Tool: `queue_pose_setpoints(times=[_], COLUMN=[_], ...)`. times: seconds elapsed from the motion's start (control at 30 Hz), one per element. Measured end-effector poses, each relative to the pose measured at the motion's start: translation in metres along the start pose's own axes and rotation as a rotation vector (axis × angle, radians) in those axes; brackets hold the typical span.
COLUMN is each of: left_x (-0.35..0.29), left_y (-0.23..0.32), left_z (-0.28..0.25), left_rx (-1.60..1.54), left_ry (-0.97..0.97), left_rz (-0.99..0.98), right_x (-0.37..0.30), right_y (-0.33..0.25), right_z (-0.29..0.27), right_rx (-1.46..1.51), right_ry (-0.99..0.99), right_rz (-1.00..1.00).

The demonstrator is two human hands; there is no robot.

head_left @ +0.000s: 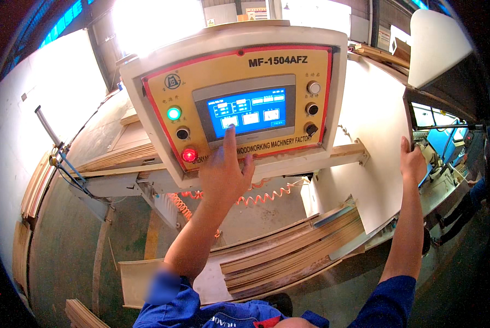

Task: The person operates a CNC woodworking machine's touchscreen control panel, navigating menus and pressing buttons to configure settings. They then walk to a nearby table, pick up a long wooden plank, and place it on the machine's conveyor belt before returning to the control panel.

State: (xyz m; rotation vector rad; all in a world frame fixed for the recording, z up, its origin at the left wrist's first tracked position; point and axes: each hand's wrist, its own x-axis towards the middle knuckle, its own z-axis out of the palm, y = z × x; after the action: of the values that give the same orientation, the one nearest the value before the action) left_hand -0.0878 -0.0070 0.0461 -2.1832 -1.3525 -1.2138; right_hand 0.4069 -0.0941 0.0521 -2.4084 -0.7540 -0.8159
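Note:
A yellow control panel (239, 65) in a cream housing fills the upper middle of the view. My left hand (223, 169) points up, its index fingertip touching the lower left of the blue touch screen (249, 112). A lit green button (173, 113), a black knob (182, 133) and a lit red button (189, 155) run down the panel's left side. Three round knobs (312, 108) sit on its right. My right hand (413, 163) grips the edge of a large white board (373, 120) that stands upright to the right of the panel.
Stacked wooden strips (289, 249) lie on the machine bed below the panel. An orange coiled hose (267, 195) hangs under it. More wood is stacked at the left (34, 188). Blue machine parts (442, 139) show at the right, and a green concrete floor (59, 257) lies below.

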Motion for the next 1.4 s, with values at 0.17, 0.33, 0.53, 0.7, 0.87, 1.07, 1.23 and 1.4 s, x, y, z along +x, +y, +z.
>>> queue_pose_setpoints(times=[0.17,0.33,0.53,0.7,0.87,1.07,1.23,1.4], left_x=[0.004,-0.003,-0.009,-0.004,0.002,0.003,0.005,0.004], left_y=[0.002,0.007,0.009,0.003,0.002,-0.001,0.002,0.0], left_z=[-0.003,0.001,0.004,0.007,0.0,0.004,0.0,0.003], left_rx=[0.051,0.037,-0.005,0.012,0.055,0.024,0.039,0.015], left_ry=[-0.108,0.03,-0.055,0.09,0.053,0.005,-0.052,0.032], left_rz=[-0.081,0.06,0.012,0.082,0.042,-0.02,-0.055,0.012], right_x=[0.001,0.001,0.001,0.0,-0.001,0.003,0.002,0.003], right_y=[0.001,0.0,-0.001,-0.003,-0.003,0.002,0.0,0.003], right_z=[0.002,0.001,0.0,-0.002,-0.003,0.004,0.003,0.007], right_rx=[-0.006,-0.006,-0.009,-0.011,0.012,-0.009,0.01,0.006], right_ry=[-0.035,-0.016,-0.03,-0.022,-0.018,-0.016,-0.012,0.017], right_rz=[0.009,0.004,0.017,0.012,0.004,-0.003,-0.003,-0.015])
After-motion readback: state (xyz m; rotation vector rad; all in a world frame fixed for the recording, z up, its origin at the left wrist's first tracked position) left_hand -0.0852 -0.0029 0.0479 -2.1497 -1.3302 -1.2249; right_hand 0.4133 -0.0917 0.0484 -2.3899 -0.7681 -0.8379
